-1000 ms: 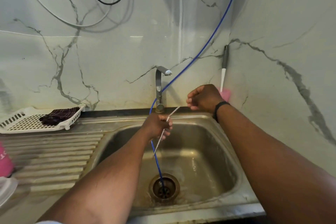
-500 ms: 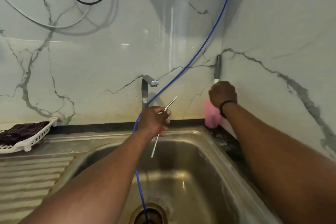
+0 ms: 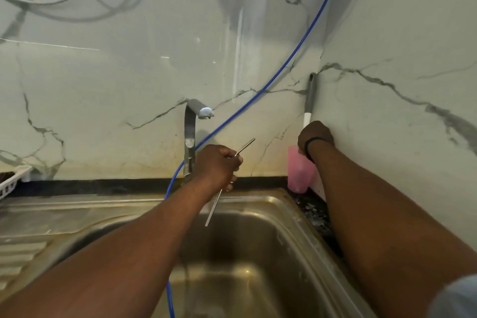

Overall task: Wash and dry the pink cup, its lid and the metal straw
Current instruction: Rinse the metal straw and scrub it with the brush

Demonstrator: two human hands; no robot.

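The left hand (image 3: 218,165) is curled round the metal straw (image 3: 227,183), which runs through the fist at a slant — its upper end points up and right, its lower end hangs over the far edge of the steel sink (image 3: 281,204). The right hand (image 3: 313,137) has reached to the far right corner, where the two marble walls meet, and sits closed over the top of a pink holder (image 3: 299,175) with a grey-and-white brush handle (image 3: 309,100) standing up out of it; from this angle I cannot tell whether the fingers grip the handle or the rim of the holder. The tap (image 3: 191,137) stands just left of the left hand, its spout dry, and a blue hose (image 3: 284,67) drops from the upper right, passes behind that hand and trails down into the basin.

The risks, as I judge them:

- Pulling the brush out could tip the holder, which stands close to the sink's edge.
- The straw is held mid-length in a fist — wet metal could slide through and clatter into the basin.
- The hose hangs close by and could snag the straw as the hand moves.

The pink cup and lid are out of view.
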